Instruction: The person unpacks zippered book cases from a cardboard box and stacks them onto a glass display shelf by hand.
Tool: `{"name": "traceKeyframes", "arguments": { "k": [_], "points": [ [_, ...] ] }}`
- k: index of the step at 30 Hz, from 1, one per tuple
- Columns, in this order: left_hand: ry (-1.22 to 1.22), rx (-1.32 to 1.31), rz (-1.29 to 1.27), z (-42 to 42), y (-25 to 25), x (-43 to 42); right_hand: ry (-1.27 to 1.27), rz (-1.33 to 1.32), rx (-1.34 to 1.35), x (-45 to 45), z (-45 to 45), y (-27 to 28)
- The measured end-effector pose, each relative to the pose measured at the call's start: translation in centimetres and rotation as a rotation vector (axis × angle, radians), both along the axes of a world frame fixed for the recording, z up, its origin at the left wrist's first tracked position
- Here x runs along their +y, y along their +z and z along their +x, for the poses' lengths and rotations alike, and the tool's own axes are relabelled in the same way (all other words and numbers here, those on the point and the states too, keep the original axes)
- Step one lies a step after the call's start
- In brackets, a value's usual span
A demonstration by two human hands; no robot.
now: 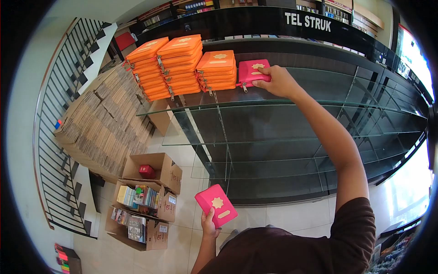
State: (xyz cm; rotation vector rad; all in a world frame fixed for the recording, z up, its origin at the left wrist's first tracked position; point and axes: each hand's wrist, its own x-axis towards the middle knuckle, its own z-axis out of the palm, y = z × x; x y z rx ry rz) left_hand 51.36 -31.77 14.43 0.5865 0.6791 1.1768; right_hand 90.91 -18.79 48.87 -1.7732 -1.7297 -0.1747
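My right hand [279, 82] reaches out to the top glass shelf [292, 98] and grips the right edge of a pink zippered book [252, 69]. That book lies flat beside a stack of orange zippered books [216, 68], its zipper pull hanging at the front left corner. Lower down, near my body, my left hand [209, 223] holds another pink zippered book [216, 204] by its lower edge. A gold star and a small gold label mark its cover. Two taller orange stacks, one the middle stack [180, 64], stand farther left on the shelf.
Three open cardboard boxes [169, 201] with books and a red item [147, 171] stand on the floor at left. Behind them rise flattened cardboard piles [105, 118] and a staircase railing [59, 123]. Lower glass shelves [273, 141] run under the top one.
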Motion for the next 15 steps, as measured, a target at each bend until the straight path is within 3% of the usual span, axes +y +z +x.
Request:
{"name": "traceKeyframes", "arguments": {
  "k": [15],
  "points": [
    [0.001,0.040,0.011,0.6,0.5,0.0,-0.014,0.026,-0.018,1.0,0.7,-0.9]
  ]
}}
